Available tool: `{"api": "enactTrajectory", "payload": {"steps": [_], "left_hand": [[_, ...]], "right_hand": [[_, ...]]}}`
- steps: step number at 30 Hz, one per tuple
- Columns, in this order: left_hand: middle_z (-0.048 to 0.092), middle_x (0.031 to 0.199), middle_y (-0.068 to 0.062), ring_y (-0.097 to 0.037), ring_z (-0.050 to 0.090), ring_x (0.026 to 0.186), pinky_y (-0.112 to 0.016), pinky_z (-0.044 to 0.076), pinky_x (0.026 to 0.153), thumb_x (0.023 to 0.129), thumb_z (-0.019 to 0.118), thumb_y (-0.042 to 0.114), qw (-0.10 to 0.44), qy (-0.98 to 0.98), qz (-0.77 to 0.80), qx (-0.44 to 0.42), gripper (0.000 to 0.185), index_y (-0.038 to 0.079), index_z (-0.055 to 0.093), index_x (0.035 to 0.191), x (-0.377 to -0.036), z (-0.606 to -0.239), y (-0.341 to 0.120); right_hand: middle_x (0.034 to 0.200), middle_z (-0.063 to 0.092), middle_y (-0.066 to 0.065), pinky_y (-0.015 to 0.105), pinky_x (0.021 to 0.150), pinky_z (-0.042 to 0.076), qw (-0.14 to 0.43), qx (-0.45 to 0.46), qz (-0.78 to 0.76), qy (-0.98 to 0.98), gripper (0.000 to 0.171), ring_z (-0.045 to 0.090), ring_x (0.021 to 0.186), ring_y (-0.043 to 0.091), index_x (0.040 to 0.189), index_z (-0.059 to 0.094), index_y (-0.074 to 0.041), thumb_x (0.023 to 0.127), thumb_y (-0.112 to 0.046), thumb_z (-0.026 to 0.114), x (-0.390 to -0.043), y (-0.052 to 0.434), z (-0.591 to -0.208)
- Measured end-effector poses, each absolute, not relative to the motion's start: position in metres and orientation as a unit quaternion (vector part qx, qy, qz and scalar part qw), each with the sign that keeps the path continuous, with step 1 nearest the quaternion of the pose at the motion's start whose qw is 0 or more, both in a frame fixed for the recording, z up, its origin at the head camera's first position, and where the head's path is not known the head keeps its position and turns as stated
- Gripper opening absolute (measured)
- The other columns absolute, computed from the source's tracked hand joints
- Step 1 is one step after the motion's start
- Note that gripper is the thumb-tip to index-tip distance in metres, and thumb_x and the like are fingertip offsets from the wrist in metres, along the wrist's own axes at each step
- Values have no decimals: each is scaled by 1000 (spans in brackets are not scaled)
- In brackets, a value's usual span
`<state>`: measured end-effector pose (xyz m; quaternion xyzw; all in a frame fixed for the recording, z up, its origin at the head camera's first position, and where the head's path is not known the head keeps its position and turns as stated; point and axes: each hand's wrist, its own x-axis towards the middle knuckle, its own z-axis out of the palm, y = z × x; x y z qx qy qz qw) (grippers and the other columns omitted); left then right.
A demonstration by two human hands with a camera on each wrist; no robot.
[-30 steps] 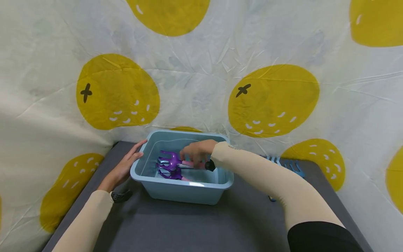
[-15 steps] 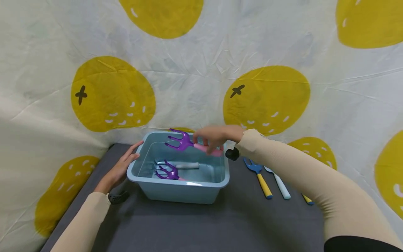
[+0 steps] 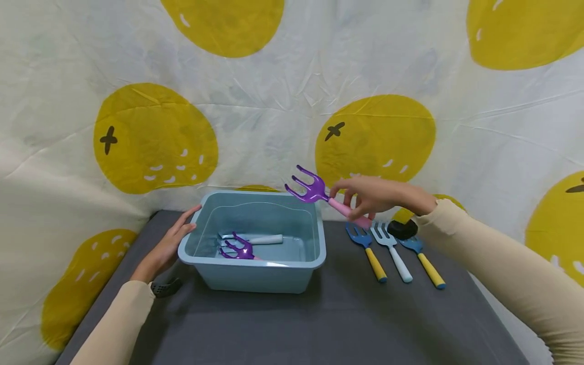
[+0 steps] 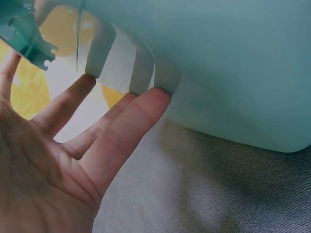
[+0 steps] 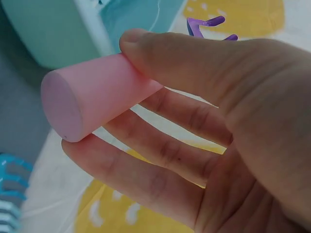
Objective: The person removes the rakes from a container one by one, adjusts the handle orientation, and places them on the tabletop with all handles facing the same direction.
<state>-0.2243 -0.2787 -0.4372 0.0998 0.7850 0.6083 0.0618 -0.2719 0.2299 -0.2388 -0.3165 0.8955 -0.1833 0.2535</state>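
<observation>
Purple tines of the toy rake [image 3: 311,188] are seen whole only from the head, held above the tub [image 3: 292,263] rim; its pink handle is pinched by the right hand [image 3: 371,197]. Straight left hand [image 4: 73,160] fingers are pressed against the tub wall.

Bright, even light overhead — soft shadow under blue tub [image 3: 255,276] on grey table [image 3: 292,324]. Small glare on tub's near rim. Head view bows toward edges. Wrist views close, soft — pink handle [image 5: 92,97] fairly sharp, yellow-spotted backdrop [image 5: 233,19] blurred behind it.
</observation>
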Motion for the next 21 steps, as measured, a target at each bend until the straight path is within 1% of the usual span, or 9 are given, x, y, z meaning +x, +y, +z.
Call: {"api": "enactTrajectory", "payload": {"steps": [4, 7, 11, 13, 16, 21], "left_hand": [[3, 171, -12, -46, 23, 146, -72, 27, 110, 111, 39, 42, 65, 785, 607, 99, 59, 37, 14, 165, -226, -437, -279], [3, 171, -13, -46, 24, 145, -72, 29, 110, 111, 39, 43, 68, 787, 606, 95, 60, 38, 14, 165, -225, -437, -280], [3, 171, -14, -46, 25, 145, -71, 31, 109, 111, 39, 43, 65, 788, 605, 94, 60, 38, 14, 165, -223, -435, -284], [2, 171, -14, -46, 24, 145, -71, 30, 110, 111, 38, 43, 63, 788, 605, 94, 60, 38, 13, 165, -223, -434, -285], [1, 171, -14, -46, 22, 146, -72, 26, 111, 111, 39, 44, 63, 786, 608, 92, 61, 38, 12, 165, -223, -433, -287], [0, 171, -13, -47, 19, 147, -73, 23, 112, 111, 38, 44, 67, 784, 610, 94, 61, 38, 12, 165, -224, -434, -286]], "right_hand": [[109, 67, 12, 39, 64, 61, 246, -283, -221, 900, 56, 73, 81, 22, 141, 50, -14, 93, -13, 77, -260, 275, -248], [108, 68, 14, 39, 63, 61, 237, -267, -251, 899, 56, 73, 81, 24, 140, 50, -11, 92, -12, 78, -248, 307, -260], [108, 69, 16, 39, 62, 61, 231, -257, -289, 893, 58, 72, 82, 25, 140, 48, -6, 91, -14, 79, -233, 348, -278], [108, 68, 14, 38, 62, 61, 227, -244, -302, 893, 60, 71, 85, 25, 140, 47, -6, 91, -16, 79, -227, 365, -288], [107, 68, 15, 39, 60, 61, 220, -228, -321, 892, 61, 71, 83, 25, 142, 46, -3, 92, -16, 78, -217, 389, -304], [105, 65, 18, 42, 57, 60, 230, -204, -362, 880, 60, 70, 79, 25, 143, 42, 2, 95, -10, 74, -196, 425, -335]]}}
